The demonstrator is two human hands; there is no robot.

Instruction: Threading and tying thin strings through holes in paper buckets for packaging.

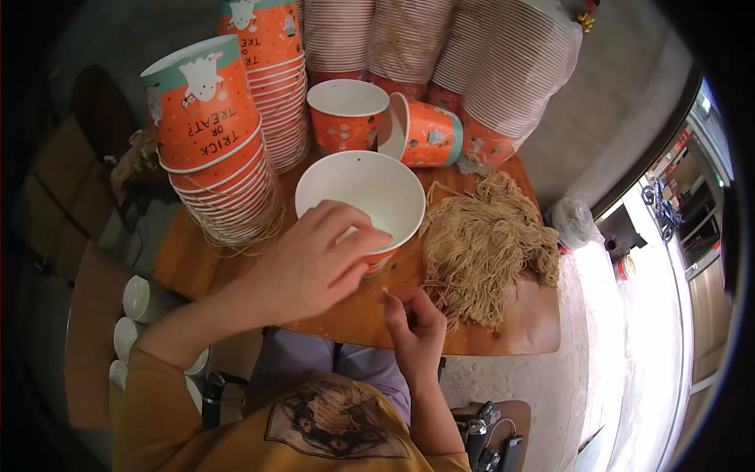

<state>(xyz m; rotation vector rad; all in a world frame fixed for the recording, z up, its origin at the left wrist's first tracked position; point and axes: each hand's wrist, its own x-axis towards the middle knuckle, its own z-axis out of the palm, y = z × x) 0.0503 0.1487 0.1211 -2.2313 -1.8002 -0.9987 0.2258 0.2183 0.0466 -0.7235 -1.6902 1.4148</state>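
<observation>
My left hand (314, 256) grips the near rim of an open orange paper bucket (362, 193) with a white inside, fingers reaching over its edge. My right hand (417, 322) is pinched shut on a thin tan string end just in front of the bucket, beside a big tangled heap of tan strings (487, 244) on the wooden table (503, 334).
Stacks of orange and teal paper buckets (216, 134) stand at the left and back. One upright bucket (346, 114) and one tipped bucket (421, 134) sit behind the held one. Bagged stacks (503, 71) lean at the back right. White rolls (134, 303) lie at lower left.
</observation>
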